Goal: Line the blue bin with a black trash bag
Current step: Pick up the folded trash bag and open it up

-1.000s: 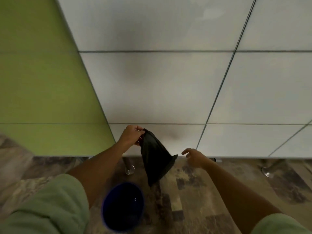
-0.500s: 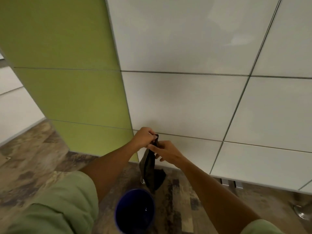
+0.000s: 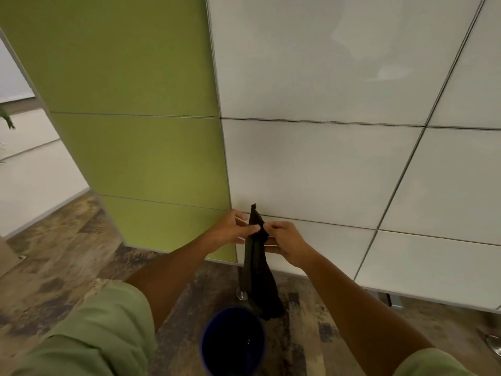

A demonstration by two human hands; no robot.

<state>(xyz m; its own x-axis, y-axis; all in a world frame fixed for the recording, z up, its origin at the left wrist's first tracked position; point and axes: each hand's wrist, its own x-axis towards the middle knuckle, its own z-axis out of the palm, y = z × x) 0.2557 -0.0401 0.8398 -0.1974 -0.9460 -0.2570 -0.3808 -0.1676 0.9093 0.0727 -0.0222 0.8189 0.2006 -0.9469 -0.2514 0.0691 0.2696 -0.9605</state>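
A black trash bag (image 3: pixel 259 280) hangs bunched and narrow in front of the wall, its lower end dangling just above the far rim of the bin. My left hand (image 3: pixel 230 230) pinches its top edge from the left. My right hand (image 3: pixel 284 241) pinches the same top edge from the right, fingertips nearly touching the left hand's. The round blue bin (image 3: pixel 232 341) stands upright on the floor below my hands, open and dark inside, partly cut off by the bottom of the view.
A white panelled partition (image 3: pixel 325 158) and a green panel (image 3: pixel 135 118) stand right behind the bag. Metal partition feet (image 3: pixel 242 294) meet the patterned wood-look floor (image 3: pixel 67 267). Another metal foot (image 3: pixel 494 346) sits at the far right.
My right hand came in from the right and took hold of the bag's top beside the left hand. The bag went from spread wide to a narrow hanging strip. The view tilted up and turned left.
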